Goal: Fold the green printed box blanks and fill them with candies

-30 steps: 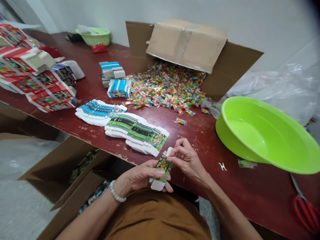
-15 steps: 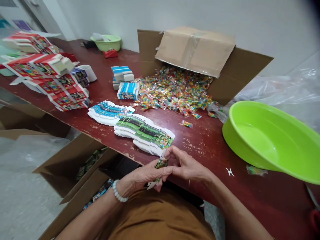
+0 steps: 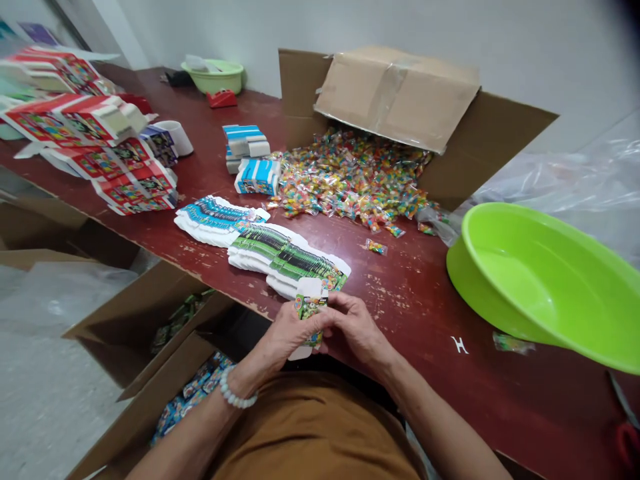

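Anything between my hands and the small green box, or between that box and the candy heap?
Nothing visible separates the left hand and right hand from the small green box; both touch it. Towards the candy heap, the fanned row of green cartons lies between on the table.

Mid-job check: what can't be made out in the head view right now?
All in the head view:
Carton: part of its front, covered by left hand and right hand; its print, too small.
Candy pile: its back, hidden by the big box.
Near bowl: right side, cut off by the right edge.
Scissors: cut off there too, and blurred.
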Available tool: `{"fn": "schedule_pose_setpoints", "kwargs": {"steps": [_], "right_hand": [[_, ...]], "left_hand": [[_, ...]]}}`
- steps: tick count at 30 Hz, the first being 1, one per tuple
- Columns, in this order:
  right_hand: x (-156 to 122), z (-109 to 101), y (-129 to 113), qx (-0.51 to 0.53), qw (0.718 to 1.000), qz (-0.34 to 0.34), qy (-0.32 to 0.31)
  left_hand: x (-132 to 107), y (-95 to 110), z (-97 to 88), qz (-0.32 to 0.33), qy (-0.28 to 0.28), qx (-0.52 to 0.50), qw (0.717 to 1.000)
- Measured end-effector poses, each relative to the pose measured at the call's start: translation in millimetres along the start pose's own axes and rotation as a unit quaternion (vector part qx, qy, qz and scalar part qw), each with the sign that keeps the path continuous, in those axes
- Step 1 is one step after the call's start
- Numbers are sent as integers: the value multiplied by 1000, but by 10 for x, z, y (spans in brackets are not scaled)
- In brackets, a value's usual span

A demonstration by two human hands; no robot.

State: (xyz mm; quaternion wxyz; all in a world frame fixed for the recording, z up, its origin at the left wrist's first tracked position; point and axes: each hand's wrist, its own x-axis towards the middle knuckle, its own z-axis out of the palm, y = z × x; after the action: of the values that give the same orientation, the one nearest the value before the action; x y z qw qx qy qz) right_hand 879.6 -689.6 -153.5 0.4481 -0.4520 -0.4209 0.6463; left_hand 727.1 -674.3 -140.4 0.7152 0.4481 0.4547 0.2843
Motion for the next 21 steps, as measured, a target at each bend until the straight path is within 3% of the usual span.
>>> {"fn": "schedule_pose_setpoints", "kwargs": {"steps": [3, 7, 11, 14, 17, 21], "right_hand": [[33, 31, -6, 2, 998, -26, 55], [66, 31, -28, -45, 993, -63, 84], [62, 118, 44, 8, 992, -73, 101], [68, 153, 93, -2, 991, -102, 81], [91, 102, 72, -44, 988, -128, 78], [136, 5, -18, -34, 994, -74, 71]], "left_hand": [[5, -72, -53, 61, 37, 27, 997], [-61, -189, -60, 150, 137, 19, 979], [-150, -220, 5, 196, 164, 5, 967], [-184, -166, -1, 183, 165, 17, 969], [-194, -95, -57, 144, 129, 0, 981], [-169, -58, -124, 113, 85, 22, 990]]}}
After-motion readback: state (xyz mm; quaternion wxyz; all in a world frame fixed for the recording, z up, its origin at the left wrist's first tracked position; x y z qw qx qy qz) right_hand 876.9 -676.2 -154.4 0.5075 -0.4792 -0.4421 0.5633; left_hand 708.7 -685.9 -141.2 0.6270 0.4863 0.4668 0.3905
